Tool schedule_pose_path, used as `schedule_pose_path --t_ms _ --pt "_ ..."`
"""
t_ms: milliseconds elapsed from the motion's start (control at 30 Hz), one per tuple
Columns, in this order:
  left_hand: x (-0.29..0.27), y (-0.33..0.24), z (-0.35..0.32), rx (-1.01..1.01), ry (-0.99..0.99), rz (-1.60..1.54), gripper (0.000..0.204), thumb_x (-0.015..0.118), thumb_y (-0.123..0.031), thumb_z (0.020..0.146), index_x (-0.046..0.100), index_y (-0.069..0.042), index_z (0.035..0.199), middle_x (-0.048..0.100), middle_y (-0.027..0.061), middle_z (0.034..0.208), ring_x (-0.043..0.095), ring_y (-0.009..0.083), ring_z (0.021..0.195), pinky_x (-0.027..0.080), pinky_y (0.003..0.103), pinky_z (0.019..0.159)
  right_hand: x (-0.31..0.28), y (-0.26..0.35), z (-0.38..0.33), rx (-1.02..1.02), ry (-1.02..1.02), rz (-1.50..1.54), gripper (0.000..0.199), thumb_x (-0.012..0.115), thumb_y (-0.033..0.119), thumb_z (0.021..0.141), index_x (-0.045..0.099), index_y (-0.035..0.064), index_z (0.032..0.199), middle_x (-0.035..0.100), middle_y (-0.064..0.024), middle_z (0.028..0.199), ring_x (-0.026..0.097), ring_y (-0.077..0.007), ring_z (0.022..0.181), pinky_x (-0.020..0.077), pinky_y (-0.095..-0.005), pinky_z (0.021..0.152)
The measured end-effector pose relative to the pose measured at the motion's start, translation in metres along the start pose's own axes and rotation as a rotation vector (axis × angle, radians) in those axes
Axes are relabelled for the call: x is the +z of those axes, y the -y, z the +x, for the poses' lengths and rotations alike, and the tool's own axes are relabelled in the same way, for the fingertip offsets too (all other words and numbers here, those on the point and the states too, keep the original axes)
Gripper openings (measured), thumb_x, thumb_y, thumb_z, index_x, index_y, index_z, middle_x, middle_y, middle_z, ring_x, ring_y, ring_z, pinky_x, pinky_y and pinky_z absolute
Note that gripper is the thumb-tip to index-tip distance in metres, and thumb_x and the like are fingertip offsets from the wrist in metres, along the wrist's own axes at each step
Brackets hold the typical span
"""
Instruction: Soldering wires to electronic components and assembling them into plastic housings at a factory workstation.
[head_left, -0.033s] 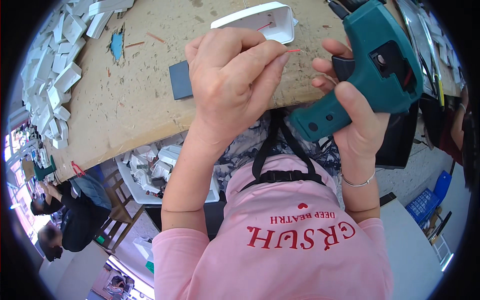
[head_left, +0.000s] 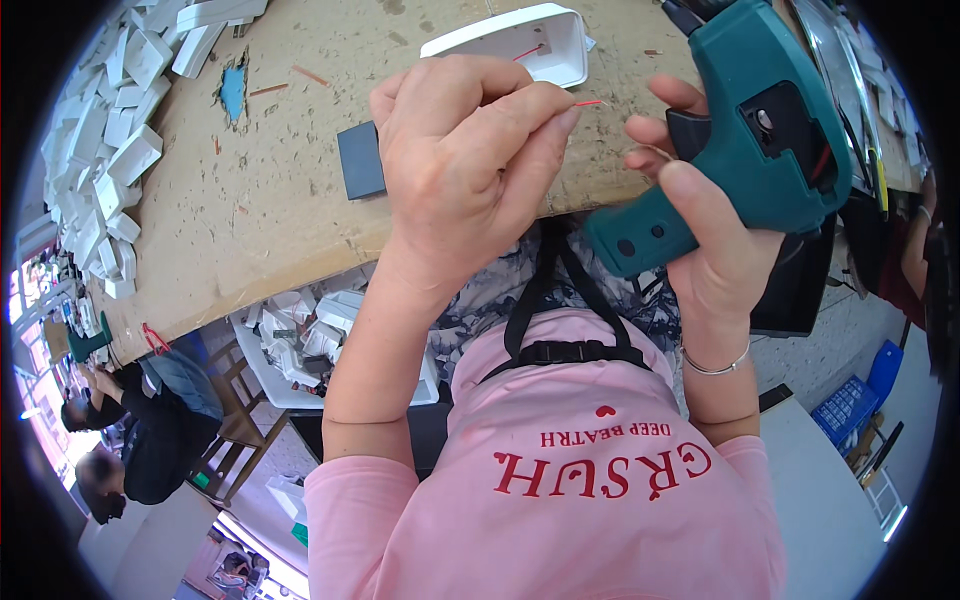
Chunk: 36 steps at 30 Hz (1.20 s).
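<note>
My left hand (head_left: 465,150) is closed in a pinch on a thin red wire (head_left: 590,103), whose end sticks out past the fingertips. My right hand (head_left: 720,220) holds a dark green pistol-grip power tool (head_left: 725,130) between thumb and palm, with fingers near its black trigger. The tool has an opening in its side showing dark inner parts. Just beyond my left hand lies a white plastic housing (head_left: 572,45), with a red wire inside. Whether that is the same wire, I cannot tell. A dark grey block (head_left: 360,160) is partly hidden behind my left hand.
Many white plastic housings (head_left: 135,155) are heaped at the workbench's (head_left: 270,220) far left. A white bin (head_left: 425,380) of similar parts stands below the bench edge. People (head_left: 160,440) sit at the left; another person's arm (head_left: 915,250) shows at the right.
The green power tool in my right hand has shifted slightly to the right and tilted a little. My left hand and the red wire are almost unmoved.
</note>
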<state>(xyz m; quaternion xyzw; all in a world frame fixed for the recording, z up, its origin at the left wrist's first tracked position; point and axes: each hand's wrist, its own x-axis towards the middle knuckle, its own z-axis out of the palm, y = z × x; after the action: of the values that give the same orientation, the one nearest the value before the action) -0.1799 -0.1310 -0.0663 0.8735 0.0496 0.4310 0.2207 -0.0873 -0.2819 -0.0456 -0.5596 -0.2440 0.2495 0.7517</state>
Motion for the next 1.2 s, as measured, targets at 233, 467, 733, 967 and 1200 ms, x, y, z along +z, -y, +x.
schedule_pose_path --t_ms 233,467,733,967,1200 --pt "-0.002 -0.003 -0.003 0.022 0.007 -0.132 0.015 0.070 -0.001 0.067 0.066 -0.003 0.081 0.060 0.0047 0.074 0.054 0.0160 0.067 0.036 0.026 0.066 0.017 0.002 0.001 -0.169 -0.030 -0.168 0.049 0.058 -0.011 0.073 0.046 -0.0055 0.120 0.054 -0.0207 0.113 0.062 -0.0203 0.087 0.0520 -0.0278 0.076" --pt "0.007 0.004 -0.008 0.041 -0.093 -0.161 0.017 0.071 -0.007 0.062 0.064 -0.011 0.077 0.056 -0.0026 0.069 0.050 0.0142 0.063 0.029 0.028 0.064 0.016 0.005 0.004 -0.425 0.089 -0.681 0.040 0.060 -0.010 0.074 0.051 -0.0047 0.113 0.057 -0.0158 0.111 0.061 -0.0142 0.083 0.0494 -0.0234 0.073" --pt "0.004 0.007 -0.009 0.072 -0.072 -0.175 0.019 0.073 -0.007 0.061 0.065 -0.011 0.078 0.057 -0.0021 0.069 0.051 0.0148 0.062 0.029 0.029 0.063 0.021 0.006 0.006 -0.474 0.068 -0.766 0.037 0.061 -0.009 0.074 0.052 -0.0048 0.109 0.059 -0.0145 0.108 0.060 -0.0120 0.078 0.0489 -0.0216 0.068" --pt "-0.004 0.004 -0.009 -0.043 -0.006 -0.322 0.017 0.070 0.004 0.067 0.065 -0.001 0.083 0.060 0.0056 0.073 0.055 0.0177 0.069 0.041 0.026 0.064 0.021 0.003 0.010 -0.281 0.055 -0.435 0.037 0.063 -0.007 0.072 0.052 -0.0077 0.108 0.060 -0.0172 0.104 0.060 -0.0126 0.071 0.0487 -0.0219 0.064" --pt "-0.003 0.005 -0.007 -0.127 -0.133 -0.093 0.015 0.071 -0.002 0.066 0.065 -0.007 0.078 0.061 0.0040 0.081 0.055 0.0168 0.073 0.038 0.029 0.067 0.008 0.010 0.002 -0.257 0.017 -0.305 0.051 0.058 -0.005 0.073 0.042 -0.0088 0.122 0.054 -0.0241 0.114 0.059 -0.0140 0.075 0.0486 -0.0241 0.064"
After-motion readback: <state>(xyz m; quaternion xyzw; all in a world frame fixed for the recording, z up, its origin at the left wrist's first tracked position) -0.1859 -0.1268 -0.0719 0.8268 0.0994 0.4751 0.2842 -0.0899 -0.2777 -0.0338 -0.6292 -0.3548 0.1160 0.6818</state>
